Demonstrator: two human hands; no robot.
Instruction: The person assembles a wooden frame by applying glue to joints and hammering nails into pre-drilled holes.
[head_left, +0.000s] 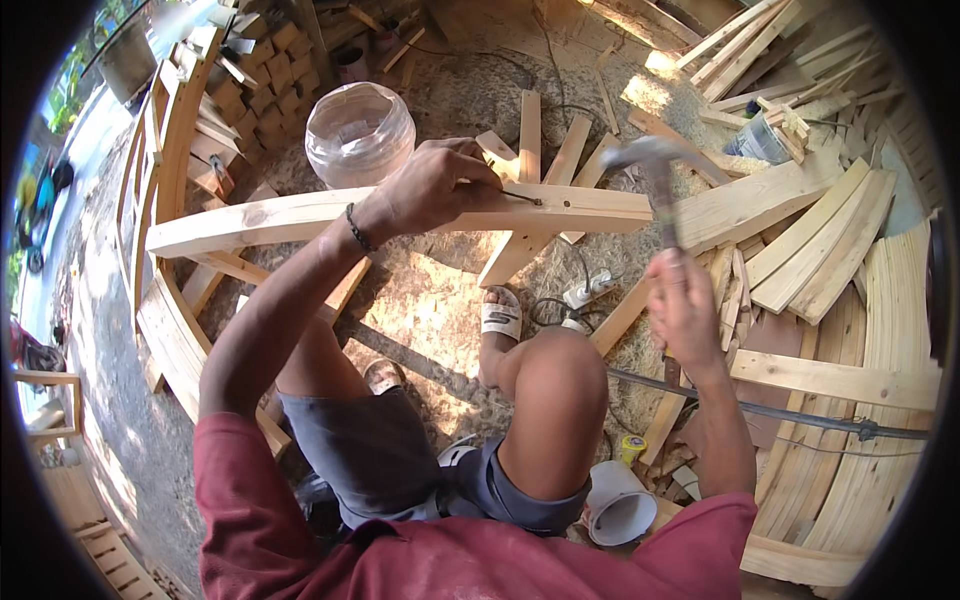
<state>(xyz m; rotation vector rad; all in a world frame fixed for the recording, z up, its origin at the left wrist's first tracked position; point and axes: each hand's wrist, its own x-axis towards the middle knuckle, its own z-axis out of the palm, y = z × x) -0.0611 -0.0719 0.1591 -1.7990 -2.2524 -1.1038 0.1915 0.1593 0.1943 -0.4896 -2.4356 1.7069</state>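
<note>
A pale wooden beam (600, 207) runs across in front of me, its left part curved. My left hand (435, 188) is closed at the beam, fingertips pinched on a thin dark nail (522, 197) whose far end meets the wood. A small dark spot (567, 204) marks the beam just right of it. On the right, my right hand (685, 300) grips a hammer (660, 185) by its handle. The hammer's metal head is raised near the beam's right end and smeared by motion. Beneath the beam, shorter boards (517, 257) cross at angles.
A clear plastic-wrapped round container (360, 135) stands behind the beam. Curved planks (830, 240) and long boards (890, 330) lie at right, with a dark cable (800, 415) across them. A power strip (588, 290), a white bucket (618, 505) and stacked wood blocks (275, 70) are around.
</note>
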